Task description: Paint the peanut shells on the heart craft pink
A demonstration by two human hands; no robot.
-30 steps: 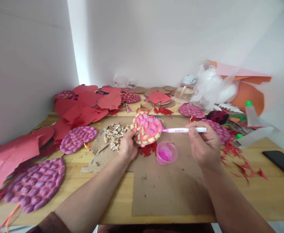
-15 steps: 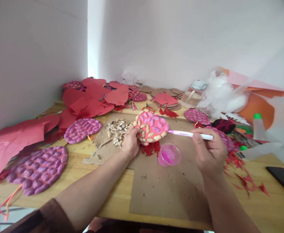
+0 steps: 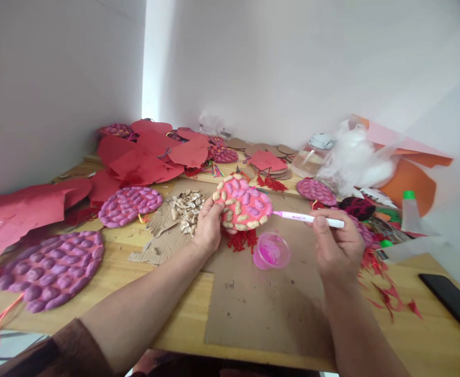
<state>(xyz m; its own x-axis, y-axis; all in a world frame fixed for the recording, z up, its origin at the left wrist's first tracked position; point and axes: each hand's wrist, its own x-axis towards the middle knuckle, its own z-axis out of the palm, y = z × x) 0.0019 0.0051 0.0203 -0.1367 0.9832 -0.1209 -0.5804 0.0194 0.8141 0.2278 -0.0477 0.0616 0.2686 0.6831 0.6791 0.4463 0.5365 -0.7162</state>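
Note:
My left hand (image 3: 209, 224) grips the left edge of a round red plaque covered in peanut shells (image 3: 242, 203), holding it tilted above the cardboard. Some of its shells are painted pink-purple; others, mostly along the rim, are bare tan. A red tassel (image 3: 242, 241) hangs below it. Between the fingers of my right hand (image 3: 338, 241) is a white marker pen (image 3: 310, 217), its pink tip at or very near the plaque's right edge; whether they touch I cannot tell. Just below stands a clear plastic cup with pink paint (image 3: 271, 251).
Broken peanut shells (image 3: 188, 207) lie on the cardboard sheet (image 3: 265, 314). Finished-looking purple plaques (image 3: 57, 269) and red paper (image 3: 139, 157) fill the left. Toward the right are a water jar (image 3: 310, 154), a plastic bag (image 3: 356, 157), a green-capped bottle (image 3: 409, 212), red scraps and a black phone (image 3: 452, 301).
The view has shifted slightly, so most things sit a little further left. Both hands keep their hold, and the pen tip stays beside the plaque's right edge.

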